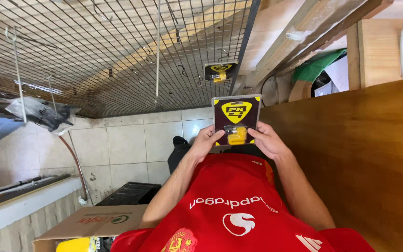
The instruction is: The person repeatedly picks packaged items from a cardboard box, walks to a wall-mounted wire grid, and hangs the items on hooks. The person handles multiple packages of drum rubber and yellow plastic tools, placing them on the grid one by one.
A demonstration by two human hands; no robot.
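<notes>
I hold a dark maroon blister card (236, 119) with a yellow shield shape and a small yellow part sealed in its bubble. My left hand (206, 140) grips its lower left edge. My right hand (267, 141) grips its lower right edge. The card is upright in front of my red shirt. Another pack of the same kind (219, 71) hangs on a hook of the wire mesh panel (117, 51) just above.
A wooden board (350, 149) runs along the right side. A clear bag with dark parts (43, 112) hangs from a hook at the left. A cardboard box (89, 224) and a black crate (127, 193) stand on the tiled floor (127, 140).
</notes>
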